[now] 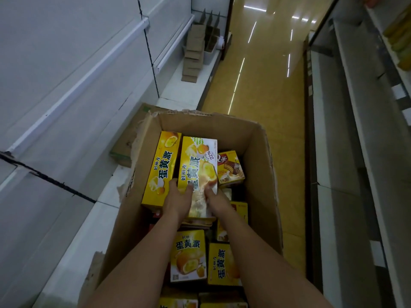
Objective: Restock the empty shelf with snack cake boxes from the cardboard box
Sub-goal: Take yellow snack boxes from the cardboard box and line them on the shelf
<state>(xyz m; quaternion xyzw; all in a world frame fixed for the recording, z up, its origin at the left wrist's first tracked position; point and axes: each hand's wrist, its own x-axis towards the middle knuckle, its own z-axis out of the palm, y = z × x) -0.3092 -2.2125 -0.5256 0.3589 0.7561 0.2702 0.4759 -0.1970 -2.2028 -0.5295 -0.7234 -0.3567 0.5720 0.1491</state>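
An open cardboard box (262, 174) stands on the floor in front of me, holding several yellow snack cake boxes. Both my hands are inside it on one long yellow snack cake box (198, 161) in the middle. My left hand (179, 196) grips its near left edge, thumb on the top face. My right hand (214, 195) grips its near right edge. Another long yellow box (161, 170) lies just to the left. A small brown chocolate cake box (230, 167) lies to the right. The white empty shelf (66, 90) runs along my left.
More yellow boxes (188, 255) lie lower in the cardboard box near me. A flattened carton (124, 145) sits on the bottom shelf by the box. Folded brown cardboard pieces (194, 54) stand further along. The yellow aisle floor (262, 81) runs ahead, with shelving (347, 130) on the right.
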